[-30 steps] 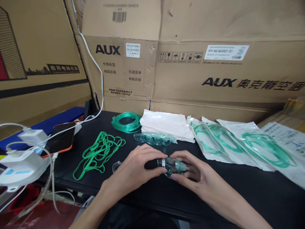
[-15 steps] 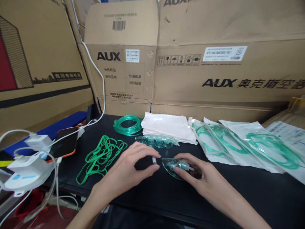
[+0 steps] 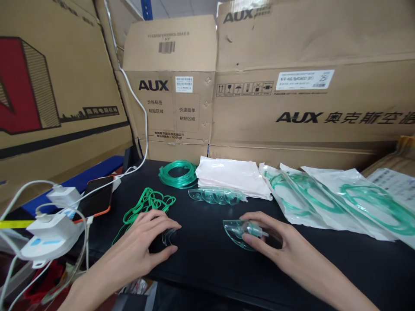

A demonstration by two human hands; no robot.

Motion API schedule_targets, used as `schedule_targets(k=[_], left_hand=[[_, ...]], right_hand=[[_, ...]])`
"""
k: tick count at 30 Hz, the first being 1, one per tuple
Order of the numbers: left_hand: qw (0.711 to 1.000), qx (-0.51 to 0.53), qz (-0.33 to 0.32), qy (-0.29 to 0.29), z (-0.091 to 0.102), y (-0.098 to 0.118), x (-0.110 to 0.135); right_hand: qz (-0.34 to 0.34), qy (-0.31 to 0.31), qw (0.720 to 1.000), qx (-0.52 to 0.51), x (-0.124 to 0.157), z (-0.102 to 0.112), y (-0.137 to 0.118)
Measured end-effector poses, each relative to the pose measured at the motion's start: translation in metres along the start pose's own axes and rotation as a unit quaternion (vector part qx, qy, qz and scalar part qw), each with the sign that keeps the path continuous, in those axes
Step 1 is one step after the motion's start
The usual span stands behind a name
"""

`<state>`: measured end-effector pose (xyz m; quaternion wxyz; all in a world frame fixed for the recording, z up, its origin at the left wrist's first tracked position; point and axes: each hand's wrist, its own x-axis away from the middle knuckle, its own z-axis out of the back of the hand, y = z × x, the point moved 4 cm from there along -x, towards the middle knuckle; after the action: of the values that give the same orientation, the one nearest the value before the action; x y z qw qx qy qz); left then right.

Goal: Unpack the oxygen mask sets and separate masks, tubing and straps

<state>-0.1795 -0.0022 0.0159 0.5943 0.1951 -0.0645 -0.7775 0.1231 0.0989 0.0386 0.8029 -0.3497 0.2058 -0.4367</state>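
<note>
My right hand grips a clear green oxygen mask over the table, thumb and fingers around its connector end. My left hand is low over the table with thumb and index finger apart. Several thin, shiny curved strips lie in the gap of that hand, partly hidden by its fingers; their kind is too small to tell. Just behind the left hand is a tangle of green elastic straps. A row of nested clear green masks lies farther back, between both hands.
Coiled green tubing and a stack of white pouches lie at the back. On the right are packed pouches with green tubing. A phone, a power strip and cables crowd the left. Cardboard boxes wall the table.
My left hand has moved left and down, away from the mask, and its pinch on a small shiny piece has opened. My right hand still holds the mask. The view has tilted up slightly.
</note>
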Motion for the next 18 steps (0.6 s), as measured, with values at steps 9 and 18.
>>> schedule_targets(k=[9, 18], left_hand=[[1.0, -0.005, 0.007, 0.015, 0.006, 0.007, -0.003], [0.995, 0.047, -0.068, 0.063, 0.004, 0.06, -0.087]], right_hand=[[0.046, 0.114, 0.992, 0.008, -0.008, 0.044, 0.013], [0.099, 0.117, 0.986, 0.067, -0.062, 0.061, 0.02]])
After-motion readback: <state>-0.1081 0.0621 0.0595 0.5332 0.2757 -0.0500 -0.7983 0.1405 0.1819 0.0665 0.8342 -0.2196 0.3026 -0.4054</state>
